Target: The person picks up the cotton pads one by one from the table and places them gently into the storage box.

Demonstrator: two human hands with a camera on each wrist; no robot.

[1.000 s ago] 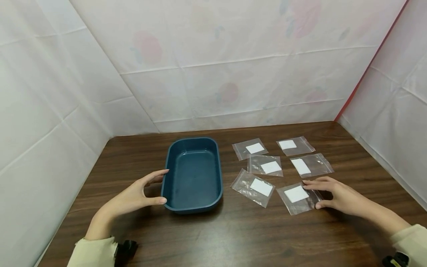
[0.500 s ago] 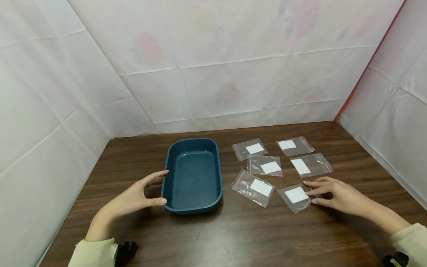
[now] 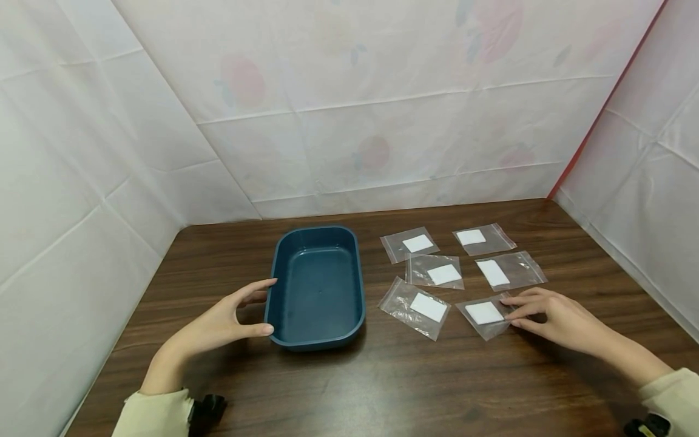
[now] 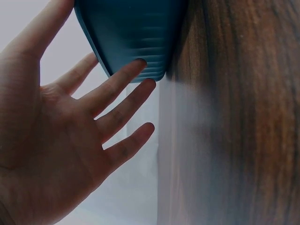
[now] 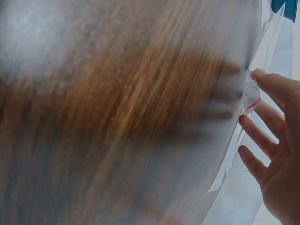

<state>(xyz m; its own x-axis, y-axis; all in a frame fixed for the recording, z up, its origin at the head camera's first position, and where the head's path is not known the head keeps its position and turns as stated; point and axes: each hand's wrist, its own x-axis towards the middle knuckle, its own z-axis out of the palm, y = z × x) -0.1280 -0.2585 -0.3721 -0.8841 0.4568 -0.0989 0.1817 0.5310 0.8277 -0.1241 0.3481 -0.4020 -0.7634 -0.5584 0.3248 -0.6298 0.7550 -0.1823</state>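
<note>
In the head view my left hand (image 3: 218,320) is at the left side of an oblong dark blue plastic bin (image 3: 321,297), with thumb and fingertips at its rim. The left wrist view shows those fingers spread and fairly straight along the bin's ribbed wall (image 4: 145,33). My right hand (image 3: 554,318) pinches one end of a clear zip-lock bag (image 3: 483,313) with a white rectangular piece inside. That bag is tilted, its far end low over the table. The right wrist view catches the bag's red-lined edge (image 5: 252,97) between thumb and fingers.
Several similar zip-lock bags with white pieces lie right of the bin, including one nearest it (image 3: 417,308) and one just beyond my right hand (image 3: 510,271). The brown wooden table (image 3: 360,394) is walled by pale cloth (image 3: 349,109) at the back and sides.
My right fingers have gathered the bag's right end into a pinch, and the bag's near edge has risen and tilted. The left hand and bin hold still.
</note>
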